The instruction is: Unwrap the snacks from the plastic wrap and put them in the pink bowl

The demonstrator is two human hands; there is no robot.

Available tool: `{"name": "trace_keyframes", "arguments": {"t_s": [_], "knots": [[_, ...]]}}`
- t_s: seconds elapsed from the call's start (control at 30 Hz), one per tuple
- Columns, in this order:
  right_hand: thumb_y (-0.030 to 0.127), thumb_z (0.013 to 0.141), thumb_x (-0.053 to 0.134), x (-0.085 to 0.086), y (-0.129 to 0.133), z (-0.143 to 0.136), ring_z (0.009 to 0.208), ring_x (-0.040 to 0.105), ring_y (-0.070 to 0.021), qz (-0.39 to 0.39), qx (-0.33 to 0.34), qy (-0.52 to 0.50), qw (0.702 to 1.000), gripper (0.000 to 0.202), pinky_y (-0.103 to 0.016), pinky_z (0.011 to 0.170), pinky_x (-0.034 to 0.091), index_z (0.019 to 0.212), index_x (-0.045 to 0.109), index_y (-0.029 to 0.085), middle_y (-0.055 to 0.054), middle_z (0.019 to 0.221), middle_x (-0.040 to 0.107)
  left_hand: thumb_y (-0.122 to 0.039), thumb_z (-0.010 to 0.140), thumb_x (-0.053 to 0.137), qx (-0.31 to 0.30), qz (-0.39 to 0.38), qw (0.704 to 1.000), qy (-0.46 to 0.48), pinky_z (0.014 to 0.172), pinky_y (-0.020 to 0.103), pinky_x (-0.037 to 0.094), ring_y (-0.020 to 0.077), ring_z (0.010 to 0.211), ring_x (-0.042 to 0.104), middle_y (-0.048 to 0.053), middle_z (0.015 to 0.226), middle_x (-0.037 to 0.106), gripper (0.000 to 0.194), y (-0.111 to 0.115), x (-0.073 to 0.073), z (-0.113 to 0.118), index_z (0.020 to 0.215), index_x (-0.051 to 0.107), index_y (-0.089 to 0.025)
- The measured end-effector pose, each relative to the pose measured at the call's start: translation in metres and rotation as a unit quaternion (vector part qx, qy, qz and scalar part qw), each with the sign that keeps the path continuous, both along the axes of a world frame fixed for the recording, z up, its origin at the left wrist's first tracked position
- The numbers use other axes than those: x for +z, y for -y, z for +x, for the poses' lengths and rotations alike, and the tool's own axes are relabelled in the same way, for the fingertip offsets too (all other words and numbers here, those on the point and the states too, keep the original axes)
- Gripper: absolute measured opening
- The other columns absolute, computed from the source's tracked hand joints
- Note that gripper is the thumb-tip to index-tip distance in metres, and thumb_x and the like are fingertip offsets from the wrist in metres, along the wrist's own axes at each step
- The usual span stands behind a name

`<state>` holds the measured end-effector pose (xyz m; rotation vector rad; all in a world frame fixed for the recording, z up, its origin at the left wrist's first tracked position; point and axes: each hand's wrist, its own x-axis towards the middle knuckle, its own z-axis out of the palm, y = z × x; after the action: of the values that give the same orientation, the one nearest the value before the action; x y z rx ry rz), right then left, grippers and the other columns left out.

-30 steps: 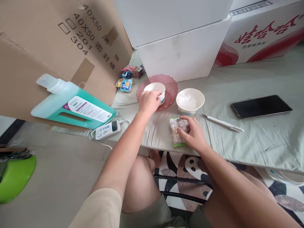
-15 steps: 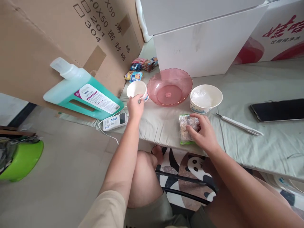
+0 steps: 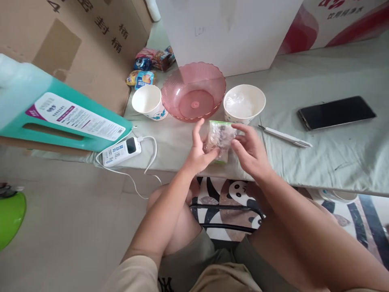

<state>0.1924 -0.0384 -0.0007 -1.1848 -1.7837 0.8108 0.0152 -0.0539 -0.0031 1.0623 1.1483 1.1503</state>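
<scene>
A clear snack packet with green edges (image 3: 219, 140) is at the table's front edge, between my two hands. My left hand (image 3: 200, 152) touches its left side, thumb on the lower part, fingers spread. My right hand (image 3: 251, 150) is at the packet's right side, with thumb and fingers apart around its edge. Behind the packet stand a white paper cup (image 3: 148, 100), a pink scalloped bowl (image 3: 194, 95) and a paper bowl (image 3: 244, 103) with clear plastic wrap inside.
A white pen-like cutter (image 3: 285, 136) and a black phone (image 3: 337, 112) lie at right. At left are a green liquid bottle (image 3: 79, 117), a white power strip (image 3: 121, 152) with cables, and a cardboard box (image 3: 91, 65). Small snack packs (image 3: 144, 79) lie behind the cup.
My left hand has left the paper cup and come to the packet's left side. My right hand stays by the packet. The view has shifted, with the bottle now closer.
</scene>
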Motion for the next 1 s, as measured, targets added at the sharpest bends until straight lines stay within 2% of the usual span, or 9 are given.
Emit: {"name": "trace_keyframes", "arguments": {"t_s": [0.13, 0.23, 0.37, 0.5, 0.6, 0.7, 0.77, 0.9, 1.0], "knots": [[0.031, 0.091, 0.057, 0.007, -0.002, 0.048, 0.110, 0.065, -0.0336, 0.060, -0.181, 0.112, 0.975, 0.028, -0.056, 0.097, 0.052, 0.117, 0.065, 0.027, -0.014, 0.117, 0.067, -0.037, 0.079, 0.078, 0.051, 0.043, 0.991, -0.116, 0.077, 0.032, 0.056, 0.0166, 0.079, 0.065, 0.002, 0.101, 0.067, 0.066, -0.015, -0.010, -0.005, 0.138, 0.050, -0.033], [0.034, 0.085, 0.060, 0.001, -0.007, 0.085, 0.123, 0.058, -0.0445, -0.005, -0.267, 0.260, 0.928, 0.036, -0.066, 0.100, 0.044, 0.118, 0.068, 0.022, -0.020, 0.130, 0.065, -0.037, 0.084, 0.071, 0.022, 0.077, 0.986, -0.144, 0.066, 0.027, 0.050, 0.0109, 0.063, 0.050, -0.002, 0.082, 0.056, 0.037, -0.021, -0.017, -0.007, 0.118, 0.061, -0.028], [0.035, 0.086, 0.053, 0.000, -0.007, 0.112, 0.118, 0.061, -0.0410, -0.088, -0.243, 0.324, 0.910, 0.026, -0.058, 0.096, 0.045, 0.101, 0.070, 0.021, -0.016, 0.122, 0.072, -0.042, 0.074, 0.079, -0.086, 0.110, 0.989, -0.054, 0.077, 0.029, 0.054, 0.0146, 0.083, 0.060, 0.002, 0.105, 0.060, 0.071, -0.025, -0.025, -0.007, 0.137, 0.047, -0.030], [0.040, 0.086, 0.056, 0.014, 0.005, 0.102, 0.087, 0.066, -0.0296, -0.110, -0.239, 0.199, 0.944, 0.022, -0.045, 0.079, 0.048, 0.097, 0.063, 0.022, -0.013, 0.097, 0.075, -0.040, 0.072, 0.083, -0.099, 0.125, 0.981, -0.109, 0.101, 0.039, 0.053, 0.0248, 0.118, 0.060, 0.010, 0.136, 0.054, 0.091, -0.024, -0.028, -0.003, 0.149, 0.035, -0.030], [0.038, 0.090, 0.050, 0.018, 0.018, 0.074, 0.073, 0.065, -0.0221, -0.189, -0.119, -0.001, 0.975, 0.017, -0.038, 0.071, 0.049, 0.092, 0.059, 0.024, -0.004, 0.079, 0.070, -0.039, 0.079, 0.078, -0.056, 0.112, 0.979, -0.159, 0.102, 0.040, 0.051, 0.0250, 0.115, 0.061, 0.009, 0.131, 0.057, 0.077, -0.023, -0.029, 0.000, 0.146, 0.041, -0.030], [0.033, 0.092, 0.046, 0.015, 0.025, 0.042, 0.080, 0.069, -0.0200, -0.276, 0.027, -0.152, 0.949, 0.016, -0.037, 0.077, 0.055, 0.089, 0.059, 0.023, -0.004, 0.086, 0.072, -0.040, 0.085, 0.072, -0.036, 0.068, 0.988, -0.132, 0.090, 0.036, 0.054, 0.0205, 0.095, 0.064, 0.004, 0.112, 0.063, 0.061, -0.020, -0.027, 0.002, 0.140, 0.048, -0.031], [0.035, 0.092, 0.047, 0.013, 0.027, 0.027, 0.088, 0.072, -0.0211, -0.303, 0.074, -0.216, 0.925, 0.017, -0.039, 0.084, 0.058, 0.093, 0.059, 0.023, -0.006, 0.099, 0.075, -0.046, 0.086, 0.070, -0.045, 0.060, 0.993, -0.095, 0.088, 0.034, 0.053, 0.0201, 0.095, 0.064, 0.004, 0.111, 0.063, 0.055, -0.016, -0.025, 0.002, 0.136, 0.052, -0.031], [0.036, 0.092, 0.049, 0.013, 0.026, 0.018, 0.087, 0.073, -0.0202, -0.313, 0.063, -0.298, 0.899, 0.019, -0.043, 0.088, 0.060, 0.103, 0.057, 0.023, -0.008, 0.118, 0.075, -0.053, 0.074, 0.082, -0.079, 0.083, 0.991, -0.062, 0.090, 0.033, 0.053, 0.0218, 0.106, 0.063, 0.005, 0.126, 0.061, 0.074, -0.007, -0.018, 0.003, 0.137, 0.051, -0.031], [0.032, 0.090, 0.050, 0.012, 0.025, 0.020, 0.091, 0.071, -0.0184, -0.317, 0.053, -0.312, 0.894, 0.022, -0.039, 0.089, 0.059, 0.107, 0.060, 0.024, -0.006, 0.124, 0.071, -0.047, 0.076, 0.084, -0.046, 0.084, 0.989, -0.115, 0.072, 0.027, 0.052, 0.0152, 0.083, 0.061, 0.004, 0.110, 0.063, 0.064, -0.002, -0.015, 0.004, 0.129, 0.056, -0.028]]}}
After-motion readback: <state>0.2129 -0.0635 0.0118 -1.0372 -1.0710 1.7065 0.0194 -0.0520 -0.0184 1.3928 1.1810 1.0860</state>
